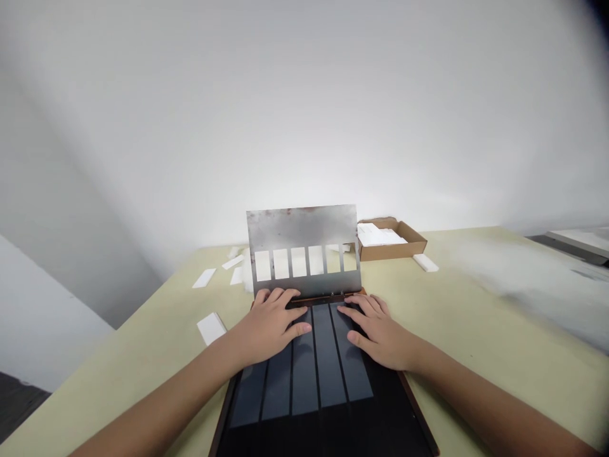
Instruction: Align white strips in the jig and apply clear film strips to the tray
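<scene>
In front of me lies a black tray (380,425) with a brown edge, bearing several glossy dark strips (304,374) side by side. Hinged at its far side, a metal plate (304,228) with a row of rectangular cutouts stands raised. My left hand (271,324) rests on the far left part of the tray, fingers spread over the strip tops. On the far right part lies my right hand (378,333), its fingers also apart and touching the strip ends. Neither hand grips anything. The palms hide portions of the tray's far corners.
A brown cardboard box (394,251) holding white pieces stands behind the plate on the right, with a white block (425,263) beside it. White cards (204,278) lie scattered on the left, and a small white stack (212,328) sits by my left forearm. A wall rises behind the table (476,304).
</scene>
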Demonstrator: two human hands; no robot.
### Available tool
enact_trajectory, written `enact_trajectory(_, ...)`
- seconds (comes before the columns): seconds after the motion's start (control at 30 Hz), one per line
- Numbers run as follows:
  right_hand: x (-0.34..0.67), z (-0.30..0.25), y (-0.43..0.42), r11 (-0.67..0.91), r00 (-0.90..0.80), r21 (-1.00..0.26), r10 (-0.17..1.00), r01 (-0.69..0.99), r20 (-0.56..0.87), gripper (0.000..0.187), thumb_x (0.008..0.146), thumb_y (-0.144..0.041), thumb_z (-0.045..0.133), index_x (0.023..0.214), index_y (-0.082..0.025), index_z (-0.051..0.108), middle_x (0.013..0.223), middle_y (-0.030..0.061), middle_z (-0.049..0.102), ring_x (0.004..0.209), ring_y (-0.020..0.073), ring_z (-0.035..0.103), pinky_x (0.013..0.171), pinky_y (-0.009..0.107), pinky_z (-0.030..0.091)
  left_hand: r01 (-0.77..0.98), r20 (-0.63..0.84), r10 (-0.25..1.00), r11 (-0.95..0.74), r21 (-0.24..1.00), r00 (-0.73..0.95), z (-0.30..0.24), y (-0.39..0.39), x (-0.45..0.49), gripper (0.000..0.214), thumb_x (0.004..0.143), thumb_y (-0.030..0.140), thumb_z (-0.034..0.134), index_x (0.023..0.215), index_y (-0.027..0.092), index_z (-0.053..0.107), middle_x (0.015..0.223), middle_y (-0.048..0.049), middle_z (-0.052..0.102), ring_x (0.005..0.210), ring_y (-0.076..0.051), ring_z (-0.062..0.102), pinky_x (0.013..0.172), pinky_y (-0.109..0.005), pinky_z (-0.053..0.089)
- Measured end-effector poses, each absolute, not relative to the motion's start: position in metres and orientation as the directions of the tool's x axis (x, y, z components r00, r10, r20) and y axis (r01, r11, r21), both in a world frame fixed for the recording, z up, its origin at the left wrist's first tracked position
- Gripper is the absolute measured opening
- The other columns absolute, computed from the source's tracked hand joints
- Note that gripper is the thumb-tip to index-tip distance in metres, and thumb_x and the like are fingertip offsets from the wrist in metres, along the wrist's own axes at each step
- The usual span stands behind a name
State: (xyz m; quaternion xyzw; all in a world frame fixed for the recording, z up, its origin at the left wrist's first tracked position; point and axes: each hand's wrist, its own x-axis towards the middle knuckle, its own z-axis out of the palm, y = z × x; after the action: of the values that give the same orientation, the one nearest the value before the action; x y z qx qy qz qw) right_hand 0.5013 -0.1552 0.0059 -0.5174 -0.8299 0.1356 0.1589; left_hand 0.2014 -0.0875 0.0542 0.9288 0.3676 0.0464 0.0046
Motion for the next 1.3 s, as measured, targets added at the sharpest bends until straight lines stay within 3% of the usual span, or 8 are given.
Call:
enact_trajectory(0.4,0.502,0.005,-0.155,0.423,-0.418,-0.385,0.903,0.820,0.102,0.068,0.106,-0.066,0.027,0.158,-0.025,0.045,0.159,0.0145,0.042,0.153,0.0323,0.028,0.128,0.062,0.013,0.688,0.082,0.686,-0.726,0.017,0.723,0.050,-0.089,0.203,0.056,0.107,0.064,0.034,0.139,0.031,0.067,0.150,-0.0115,0.054,0.133,-0.036,0.050,0.108,-0.052,0.035)
enact_trajectory(0.67,0.501,0.006,-0.155,0.410,-0.405,-0.394,0.909,0.823,0.099,0.064,0.107,-0.064,0.030,0.158,-0.028,0.045,0.161,0.0125,0.042,0.154,0.0309,0.029,0.129,0.060,0.015,0.684,0.172,0.681,-0.728,0.051,0.712,0.084,-0.083,0.173,0.043,0.107,0.061,0.043,0.138,0.040,0.064,0.150,-0.0034,0.056,0.135,-0.030,0.052,0.111,-0.048,0.033)
enact_trajectory(0.8,0.504,-0.004,-0.155,0.425,-0.405,-0.379,0.904,0.822,0.135,0.058,0.107,-0.060,0.035,0.156,-0.032,0.046,0.161,0.0110,0.042,0.153,0.0315,0.031,0.126,0.062,0.022,0.778,0.366,0.754,-0.618,0.115,0.546,0.087,-0.074,0.096,0.037,0.105,0.058,0.047,0.129,0.040,0.068,0.137,-0.0006,0.064,0.128,-0.027,0.058,0.109,-0.043,0.039)
enact_trajectory(0.9,0.508,-0.014,-0.151,0.479,-0.419,-0.316,0.875,0.819,0.242,0.054,0.106,-0.056,0.042,0.156,-0.036,0.045,0.161,0.0100,0.043,0.153,0.0330,0.032,0.124,0.063,0.025,0.877,0.528,0.804,-0.434,0.207,0.273,0.062,-0.061,0.028,0.050,0.109,0.056,0.032,0.121,0.025,0.069,0.125,-0.0099,0.067,0.118,-0.030,0.062,0.106,-0.049,0.045)
enact_trajectory(0.97,0.509,-0.013,-0.145,0.494,-0.387,-0.250,0.843,0.833,0.374,0.052,0.105,-0.053,0.046,0.155,-0.036,0.046,0.160,0.0110,0.043,0.152,0.0342,0.034,0.121,0.063,0.029,0.903,0.565,0.818,-0.320,0.285,0.112,0.042,-0.052,-0.006,0.043,0.110,0.050,0.038,0.126,0.020,0.066,0.121,-0.0117,0.067,0.106,-0.026,0.065,0.097,-0.049,0.053)
enact_trajectory(1.07,0.504,0.016,-0.126,0.468,-0.318,-0.131,0.754,0.874,0.574,0.049,0.104,-0.051,0.050,0.148,-0.031,0.051,0.157,0.0136,0.045,0.149,0.0361,0.037,0.117,0.062,0.033,0.895,0.567,0.823,-0.245,0.374,-0.012,0.022,-0.041,-0.028,0.037,0.104,0.041,0.061,0.133,0.017,0.060,0.126,-0.0103,0.065,0.107,-0.023,0.067,0.093,-0.044,0.059)
enact_trajectory(1.17,0.482,0.080,-0.092,0.422,-0.318,0.020,0.651,0.906,0.689,0.049,0.103,-0.053,0.050,0.144,-0.027,0.055,0.158,0.0162,0.045,0.150,0.0390,0.036,0.119,0.064,0.026,0.870,0.545,0.839,-0.268,0.414,0.000,0.015,-0.035,-0.024,0.037,0.103,0.038,0.064,0.133,0.017,0.060,0.130,-0.0109,0.064,0.110,-0.024,0.067,0.093,-0.044,0.060)
enact_trajectory(1.3,0.445,0.172,-0.033,0.348,-0.272,0.000,0.733,0.937,0.623,0.053,0.111,-0.047,0.033,0.151,-0.015,0.048,0.159,0.0222,0.045,0.153,0.0425,0.030,0.120,0.070,0.015,0.843,0.514,0.855,-0.324,0.429,0.067,0.012,-0.035,-0.015,0.036,0.103,0.038,0.064,0.132,0.018,0.061,0.132,-0.0110,0.064,0.112,-0.024,0.066,0.095,-0.045,0.059)
